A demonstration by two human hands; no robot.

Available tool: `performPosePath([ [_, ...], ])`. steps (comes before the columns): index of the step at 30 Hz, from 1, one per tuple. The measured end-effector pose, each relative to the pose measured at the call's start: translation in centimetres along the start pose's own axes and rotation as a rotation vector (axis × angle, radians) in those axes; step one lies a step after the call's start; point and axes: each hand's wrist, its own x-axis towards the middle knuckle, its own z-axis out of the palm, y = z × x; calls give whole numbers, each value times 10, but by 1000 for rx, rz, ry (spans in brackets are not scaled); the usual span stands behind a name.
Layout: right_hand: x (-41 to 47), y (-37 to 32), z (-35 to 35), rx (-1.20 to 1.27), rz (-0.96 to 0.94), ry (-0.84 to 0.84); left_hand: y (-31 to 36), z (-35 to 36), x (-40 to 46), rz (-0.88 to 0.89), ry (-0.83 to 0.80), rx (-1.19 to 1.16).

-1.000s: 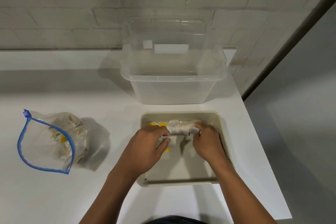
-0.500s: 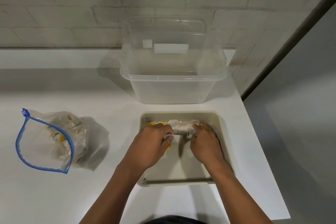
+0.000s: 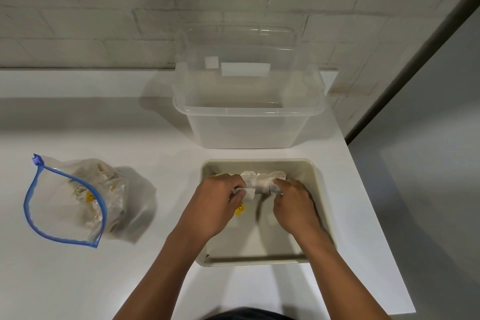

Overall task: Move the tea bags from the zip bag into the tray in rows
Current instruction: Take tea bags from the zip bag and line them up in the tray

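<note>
Mostly hands (image 3: 259, 205) crowd tray (image 3: 320, 189) far edge.

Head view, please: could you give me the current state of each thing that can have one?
Zip bag: open, lying on the table, tea bags still inside.
Tray: partly filled, one row of tea bags along its far side.
Clear bin: lidless, looks empty.
Left hand: fingers curled, pinching a tea bag in the row.
Right hand: fingers curled on the row's right end.
</note>
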Motion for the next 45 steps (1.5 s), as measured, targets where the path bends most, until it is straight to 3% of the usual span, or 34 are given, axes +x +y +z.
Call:
performPosePath([
  [9,-8,-7,-1,-51,-72,-3,-6,-3,-4,-21,14,12],
  [27,-21,-15,-19,-77,-13,-106,3,-3,10,43,-15,-49],
  [35,-46,-10,-65,-19,57,-176,45,6,44,107,-175,-168],
  [45,-45,9,-79,-51,130,-149,70,54,74,85,-225,27],
])
